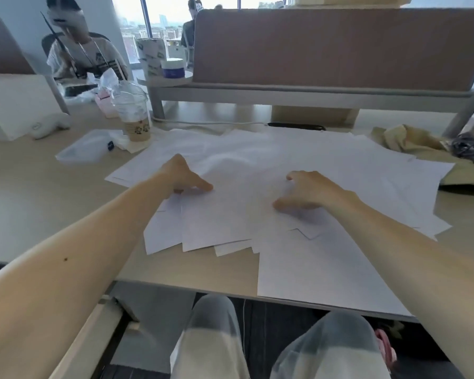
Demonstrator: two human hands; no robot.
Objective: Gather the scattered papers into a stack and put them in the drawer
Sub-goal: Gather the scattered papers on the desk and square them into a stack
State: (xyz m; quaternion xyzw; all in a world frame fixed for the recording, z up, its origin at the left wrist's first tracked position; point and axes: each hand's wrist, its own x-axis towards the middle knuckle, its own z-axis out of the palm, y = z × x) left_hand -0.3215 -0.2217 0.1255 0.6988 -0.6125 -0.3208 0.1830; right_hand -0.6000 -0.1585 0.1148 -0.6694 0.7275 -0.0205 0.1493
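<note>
**Q:** Head view: where are the papers?

**A:** The white papers (257,165) lie in loose, overlapping sheets across the middle of the beige desk (39,187). They reach from centre left to the right edge of the frame, and one sheet overhangs the desk's near edge at lower right.

**Q:** And the hands?

**A:** The left hand (185,175) rests on the sheets left of centre, with its thumb (203,185) lying flat on the paper. Its other fingers are hidden behind the hand, so its grasp cannot be told. The right hand (309,191), right of centre, is spread palm down. Its fingers (292,176) are loosely bent and their tips touch the paper, holding nothing.

**Q:** Surroundings?

**A:** A lidded plastic cup (133,113) stands at upper left of the papers, just beside them. An olive cloth (411,143) lies at the right edge, partly under the sheets. A brown partition (326,47) spans the top.
</note>
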